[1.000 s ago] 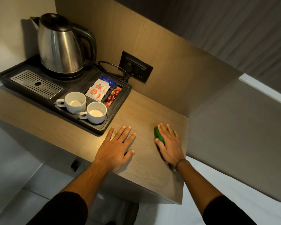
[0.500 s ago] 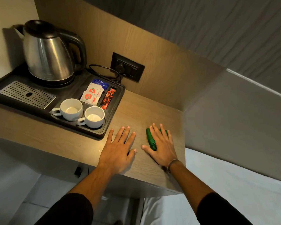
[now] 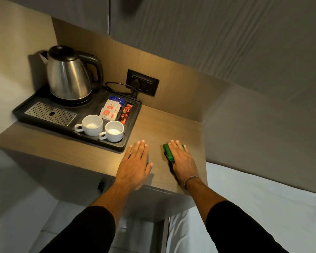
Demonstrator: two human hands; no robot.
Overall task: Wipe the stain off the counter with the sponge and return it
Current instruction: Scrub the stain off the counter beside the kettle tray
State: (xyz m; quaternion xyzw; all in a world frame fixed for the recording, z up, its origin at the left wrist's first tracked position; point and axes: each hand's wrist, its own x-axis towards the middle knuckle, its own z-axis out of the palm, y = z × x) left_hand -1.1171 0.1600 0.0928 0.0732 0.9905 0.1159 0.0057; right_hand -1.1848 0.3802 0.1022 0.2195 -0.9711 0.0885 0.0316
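A green sponge [image 3: 168,152] lies on the wooden counter [image 3: 164,123], near its right front corner. My right hand [image 3: 182,159] presses flat on top of the sponge, covering most of it; only its left edge and a far corner show. My left hand [image 3: 135,164] rests flat on the counter with fingers spread, a hand's width left of the sponge, holding nothing. No stain is visible on the wood.
A black tray [image 3: 128,143] sits left of my hands with a steel kettle [image 3: 69,73], two white cups [image 3: 91,125], and sachets [image 3: 110,110]. A wall socket [image 3: 143,84] with a cable is behind. A white bed [image 3: 263,207] lies right of the counter.
My right hand has slid the sponge slightly left and back on the counter. My left hand stays flat in the same spot. My head has tilted up and right.
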